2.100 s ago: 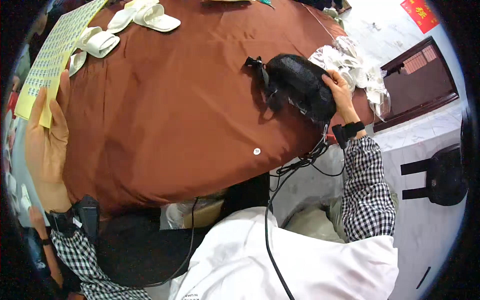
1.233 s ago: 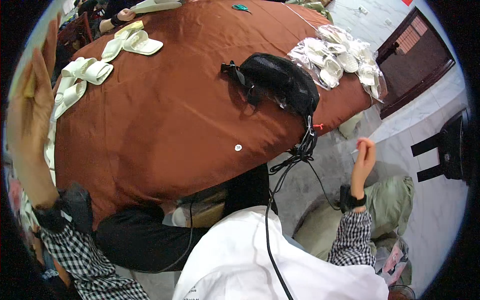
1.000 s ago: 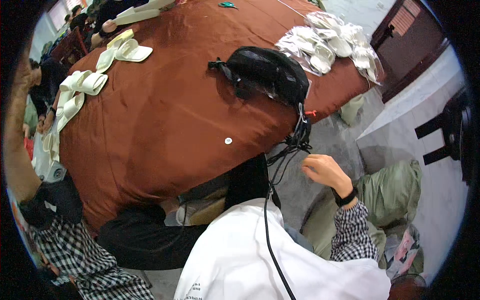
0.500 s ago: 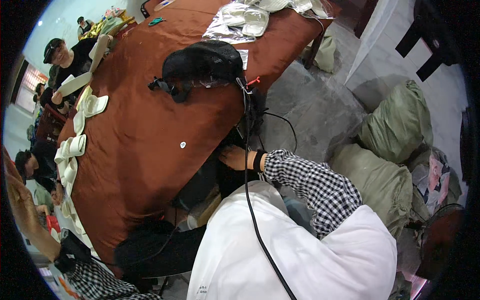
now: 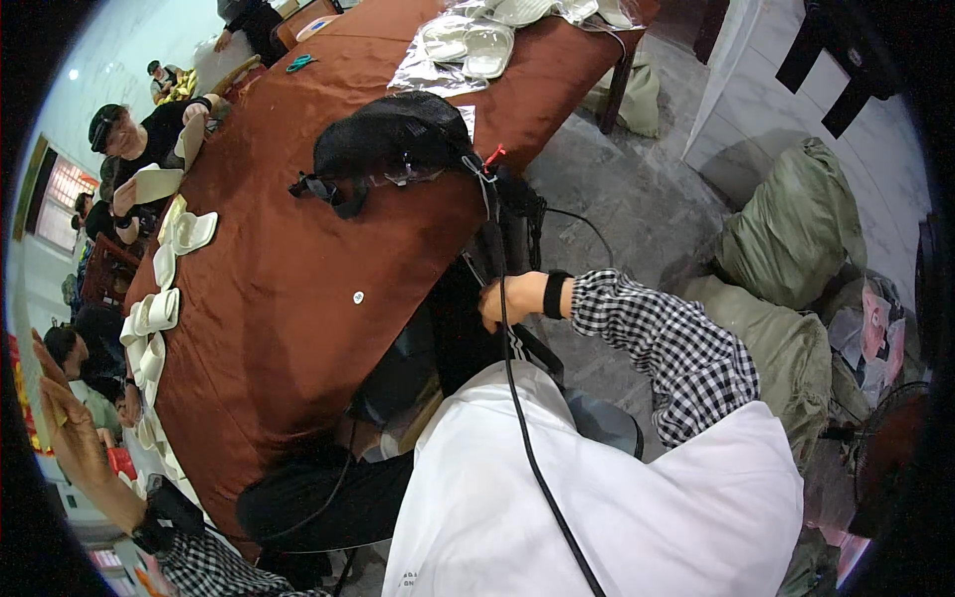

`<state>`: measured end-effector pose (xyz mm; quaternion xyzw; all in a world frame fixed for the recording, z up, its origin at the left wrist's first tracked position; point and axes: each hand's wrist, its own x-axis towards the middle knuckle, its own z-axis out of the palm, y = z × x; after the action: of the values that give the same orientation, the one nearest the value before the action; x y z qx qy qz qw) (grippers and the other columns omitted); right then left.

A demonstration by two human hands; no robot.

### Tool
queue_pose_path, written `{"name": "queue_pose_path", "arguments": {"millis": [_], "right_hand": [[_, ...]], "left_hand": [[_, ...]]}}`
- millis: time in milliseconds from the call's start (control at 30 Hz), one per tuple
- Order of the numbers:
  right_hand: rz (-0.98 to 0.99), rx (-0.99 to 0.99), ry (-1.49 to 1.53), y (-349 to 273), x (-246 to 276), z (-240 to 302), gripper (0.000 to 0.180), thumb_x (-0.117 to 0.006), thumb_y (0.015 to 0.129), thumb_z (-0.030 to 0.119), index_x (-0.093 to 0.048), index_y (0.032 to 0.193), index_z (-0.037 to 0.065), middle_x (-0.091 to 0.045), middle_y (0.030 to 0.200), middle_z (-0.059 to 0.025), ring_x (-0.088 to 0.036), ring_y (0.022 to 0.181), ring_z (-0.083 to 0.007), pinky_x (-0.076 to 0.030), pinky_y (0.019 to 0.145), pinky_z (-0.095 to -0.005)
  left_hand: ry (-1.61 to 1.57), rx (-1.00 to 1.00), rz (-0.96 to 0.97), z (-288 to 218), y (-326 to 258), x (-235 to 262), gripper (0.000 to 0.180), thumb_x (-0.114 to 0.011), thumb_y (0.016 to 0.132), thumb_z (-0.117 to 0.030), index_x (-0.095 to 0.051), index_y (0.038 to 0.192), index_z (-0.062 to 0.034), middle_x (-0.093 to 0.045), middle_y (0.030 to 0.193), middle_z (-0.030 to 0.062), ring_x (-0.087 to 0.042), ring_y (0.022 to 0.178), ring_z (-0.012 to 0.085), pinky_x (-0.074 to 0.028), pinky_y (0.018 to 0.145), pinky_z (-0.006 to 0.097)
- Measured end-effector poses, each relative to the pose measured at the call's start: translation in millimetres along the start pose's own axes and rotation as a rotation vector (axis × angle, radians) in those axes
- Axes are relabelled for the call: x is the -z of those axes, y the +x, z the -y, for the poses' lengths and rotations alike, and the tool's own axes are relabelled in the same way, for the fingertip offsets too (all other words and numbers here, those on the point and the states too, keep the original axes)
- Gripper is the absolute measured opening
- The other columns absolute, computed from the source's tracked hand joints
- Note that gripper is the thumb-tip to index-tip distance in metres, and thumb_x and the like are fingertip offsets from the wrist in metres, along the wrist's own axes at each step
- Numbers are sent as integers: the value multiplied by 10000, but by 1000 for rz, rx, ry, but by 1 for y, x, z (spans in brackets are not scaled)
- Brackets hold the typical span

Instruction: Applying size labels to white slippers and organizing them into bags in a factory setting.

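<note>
At the far left rim my left hand is raised, fingers stretched out, holding nothing. A black band and a checked sleeve cover its wrist. My right hand is at the table's near right edge, over my dark-trousered leg, its fingers curled down toward a dark strap-like piece. What the fingers hold is hidden. A black cable runs down past this hand and over my white shirt. A black mesh bag lies above it on the brown-covered table, a red tie at its corner.
White slipper pieces line the left table edge. More slippers in clear plastic lie at the far end, and teal scissors farther left. Several people sit along the left side. Green sacks and a fan stand at the right.
My right hand has drawn out from under the table edge, toward the right, into plainer sight. My left hand has straightened upright. The view has shifted slightly.
</note>
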<state>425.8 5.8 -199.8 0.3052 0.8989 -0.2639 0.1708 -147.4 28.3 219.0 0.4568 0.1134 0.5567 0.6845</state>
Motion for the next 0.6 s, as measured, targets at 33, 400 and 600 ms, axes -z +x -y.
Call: {"name": "queue_pose_path", "arguments": {"millis": [33,400,600], "right_hand": [[30,-33,-41,-2,-2,0,224,-583,880,212,-704,1051,133,-695,1039,-106,-657,977,-326,-535,769,-450],[463,-354,-682,-23,-16,-13,466,-592,912,292,-552,1361,173,-462,1462,-86,-407,1360,-294,-307,1098,-472],[593,-476,-681,-19,-79,-77,468,-659,864,373,-621,1289,181,-508,1429,-28,-371,1363,-303,-220,1127,-510]], "left_hand": [[-17,3,3,2,-2,1,517,-297,1040,-73,-144,1533,-105,-228,1569,143,-352,1384,315,-397,1084,477],[-116,1,10,14,-49,7,509,-332,1055,-117,-177,1540,-123,-276,1572,88,-483,1307,282,-424,987,426],[1015,-120,-536,-17,-110,17,501,-356,1052,-131,-203,1528,-99,-331,1539,108,-504,1284,267,-464,978,400]]}}
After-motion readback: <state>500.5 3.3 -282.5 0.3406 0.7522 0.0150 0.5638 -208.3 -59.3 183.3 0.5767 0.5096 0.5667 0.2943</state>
